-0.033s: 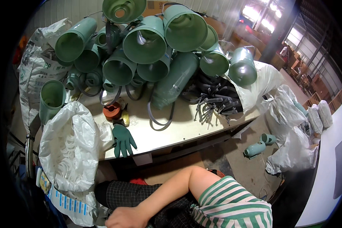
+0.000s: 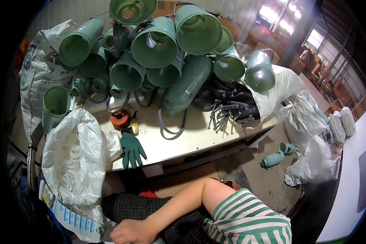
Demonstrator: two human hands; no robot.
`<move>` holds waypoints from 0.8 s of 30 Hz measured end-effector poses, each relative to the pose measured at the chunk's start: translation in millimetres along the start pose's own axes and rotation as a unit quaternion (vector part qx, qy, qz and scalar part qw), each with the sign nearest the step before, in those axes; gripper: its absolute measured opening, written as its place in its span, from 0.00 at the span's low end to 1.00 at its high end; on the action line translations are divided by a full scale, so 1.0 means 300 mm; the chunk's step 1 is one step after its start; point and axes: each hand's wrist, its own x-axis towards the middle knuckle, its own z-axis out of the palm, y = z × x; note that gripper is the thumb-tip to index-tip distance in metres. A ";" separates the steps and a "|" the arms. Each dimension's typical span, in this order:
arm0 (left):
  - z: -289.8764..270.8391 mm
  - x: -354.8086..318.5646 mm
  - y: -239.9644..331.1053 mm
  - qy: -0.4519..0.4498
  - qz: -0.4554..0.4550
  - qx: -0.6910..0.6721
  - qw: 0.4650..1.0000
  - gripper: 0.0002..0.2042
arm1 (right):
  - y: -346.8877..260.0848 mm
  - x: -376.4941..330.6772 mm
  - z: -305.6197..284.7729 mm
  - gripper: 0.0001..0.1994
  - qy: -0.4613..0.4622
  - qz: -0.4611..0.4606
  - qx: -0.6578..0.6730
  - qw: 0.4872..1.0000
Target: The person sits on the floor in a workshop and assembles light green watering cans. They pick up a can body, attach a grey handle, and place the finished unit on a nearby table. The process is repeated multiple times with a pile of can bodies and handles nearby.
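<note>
Hand [image 2: 131, 232] low at the frame's bottom edge, fingers curled, pressed against the checked cloth [image 2: 150, 209] over the lap; whether it gripped anything could not be told, nor which hand it was. Just beside it hung the white sack [image 2: 75, 162] of pale rings. Up on the table [image 2: 183, 140] lay a green glove [image 2: 132, 150], with green pipe fittings [image 2: 154, 42] heaped behind.
</note>
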 end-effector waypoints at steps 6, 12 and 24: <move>0.011 -0.008 0.003 0.004 -0.024 -0.038 0.999 0.07 | 0.112 0.016 0.029 0.10 -0.023 0.098 0.033 0.994; 0.005 0.052 -0.051 -0.008 0.114 0.092 0.989 0.09 | 0.252 0.042 0.044 0.02 -0.024 0.341 0.114 0.933; -0.211 0.385 0.010 0.157 0.201 0.267 0.929 0.15 | 0.966 0.309 0.512 0.28 0.073 0.355 0.093 0.927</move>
